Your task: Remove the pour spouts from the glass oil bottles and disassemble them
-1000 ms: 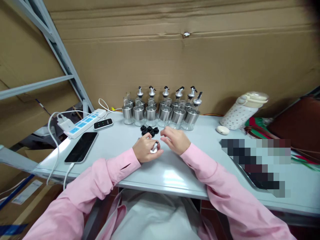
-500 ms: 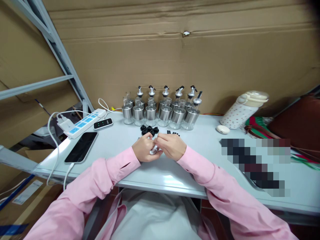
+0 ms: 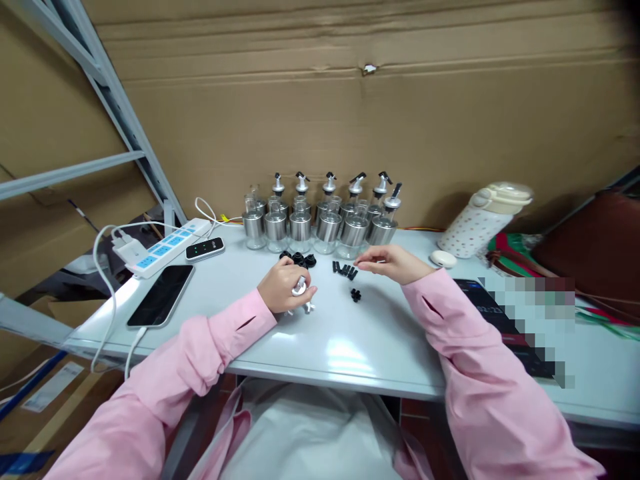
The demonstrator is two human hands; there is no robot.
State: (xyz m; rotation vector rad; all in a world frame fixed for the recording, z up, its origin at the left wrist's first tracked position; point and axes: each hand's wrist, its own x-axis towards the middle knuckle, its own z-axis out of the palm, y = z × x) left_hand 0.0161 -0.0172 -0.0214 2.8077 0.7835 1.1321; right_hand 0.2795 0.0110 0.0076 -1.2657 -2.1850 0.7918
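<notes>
- Grip, left: thumb and curled fingers of my left hand are closed on a small, shiny silver-white pourer head with a round collar, just left of the frame's centre.
- Grip, right: my right hand is right of centre, palm down, thumb and index fingertips near each other, just beside the short, flat black strips. I cannot tell whether anything is pinched between them.
- Weight and stiffness: I judge the pourer head light and rigid; whether it is plastic or metal I cannot tell.
- Surface: its gloss suggests slipperiness. I should hold it by the collar rim, between thumb and the side of the index finger, leaving the top exposed.
- Black strips: probably stiff and very light. Pinch one at a time by its long edges, using fingertips only.
- Small black knobbly pieces, just below the strips in the frame: likely to skid if brushed; lift from above.
- Round black stoppers, above my left hand in the frame: probably rubbery and yielding; take by the flange.
- Clear glass bottles with brushed-steel sleeves, upper centre: fragile; grasp at the sleeve.
</notes>
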